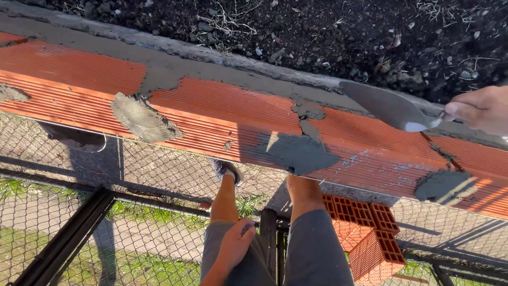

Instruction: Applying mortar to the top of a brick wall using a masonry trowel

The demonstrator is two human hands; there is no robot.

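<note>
Trowel [389, 106] gripped in right hand [479, 109], blade over wall's [211, 111] far edge by mortar [296, 152]; left hand [235, 243] loose, empty, resting on thigh.

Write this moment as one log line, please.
right hand: holds trowel | trowel: over brick wall top | left hand: rests on thigh

Strong, warm, low sunlight rakes across the orange brick wall top [222, 114], picking out its grooves and leaving dark shadows beside the mortar patches [296, 153]. The soil [317, 32] beyond lies in deep shade. The trowel blade [389, 106] shows a bright glare spot. Focus is sharp throughout, with slight wide-angle bending at the edges.
</note>
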